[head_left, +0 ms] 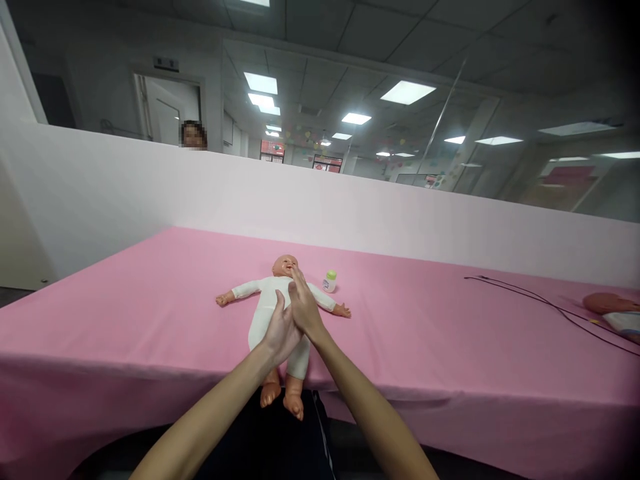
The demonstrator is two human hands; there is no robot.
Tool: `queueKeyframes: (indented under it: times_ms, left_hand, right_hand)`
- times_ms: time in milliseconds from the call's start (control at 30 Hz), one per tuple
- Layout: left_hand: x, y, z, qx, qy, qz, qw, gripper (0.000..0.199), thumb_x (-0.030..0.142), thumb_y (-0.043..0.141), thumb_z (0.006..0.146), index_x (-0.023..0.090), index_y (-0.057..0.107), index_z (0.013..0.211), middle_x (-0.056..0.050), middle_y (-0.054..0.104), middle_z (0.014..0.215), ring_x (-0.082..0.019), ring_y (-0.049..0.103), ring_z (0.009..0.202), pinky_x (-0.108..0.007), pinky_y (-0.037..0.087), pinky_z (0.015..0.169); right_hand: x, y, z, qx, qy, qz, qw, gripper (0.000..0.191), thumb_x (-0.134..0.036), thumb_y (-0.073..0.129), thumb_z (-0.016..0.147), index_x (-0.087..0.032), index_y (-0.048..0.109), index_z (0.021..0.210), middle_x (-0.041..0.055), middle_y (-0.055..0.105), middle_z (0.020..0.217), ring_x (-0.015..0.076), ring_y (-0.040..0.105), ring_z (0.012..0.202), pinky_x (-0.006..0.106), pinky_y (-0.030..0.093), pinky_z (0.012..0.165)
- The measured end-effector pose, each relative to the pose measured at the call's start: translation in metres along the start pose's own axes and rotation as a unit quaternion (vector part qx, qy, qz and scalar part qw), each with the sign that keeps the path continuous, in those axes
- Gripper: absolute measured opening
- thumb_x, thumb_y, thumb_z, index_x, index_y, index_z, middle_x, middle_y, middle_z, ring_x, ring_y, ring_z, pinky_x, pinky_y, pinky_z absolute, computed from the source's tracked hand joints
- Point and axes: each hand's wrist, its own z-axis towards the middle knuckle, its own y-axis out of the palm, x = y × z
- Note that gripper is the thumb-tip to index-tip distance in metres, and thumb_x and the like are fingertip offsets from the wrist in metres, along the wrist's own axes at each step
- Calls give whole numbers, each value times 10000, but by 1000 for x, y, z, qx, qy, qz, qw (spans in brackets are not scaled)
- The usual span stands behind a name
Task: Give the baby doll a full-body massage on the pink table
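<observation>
The doll (264, 312) lies face-up on the cloth (400, 320), likely light and soft-bodied, best held under the torso. Left hand (283, 333) and right hand (305, 311) meet, left thumb spread, right fingers together.

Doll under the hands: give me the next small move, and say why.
Perhaps part the left hand and right hand and lower one onto the doll: they seem to meet above its body, neither visibly holds anything, and the green-topped bottle stands beside the doll's arm.
</observation>
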Motion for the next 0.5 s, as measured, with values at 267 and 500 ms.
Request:
queueKeyframes:
  times_ms: [267, 500]
  left_hand:
    - [-23, 21, -31, 82, 56, -39, 994, 896, 839, 173, 895, 320, 314, 1612, -19, 436, 1600, -274, 202, 1569, -502, 291, 1256]
    - [-2, -12, -35, 0, 9, -41, 999, 1028, 886, 82, 863, 219, 411, 1572, -112, 472, 1571, -319, 306, 1529, -484, 375, 1202]
  right_hand:
    - [-16, 22, -58, -33, -76, -1, 997, 805, -725, 332, 984, -244, 278, 1628, 64, 273, 1687, 307, 155, 1581, 556, 104, 1295]
    - [1, 25, -60, -10, -3, 15, 1000, 749, -641, 276, 1034, -236, 154, 1652, 52, 138, 1721, 273, 88, 1592, 549, 127, 1294]
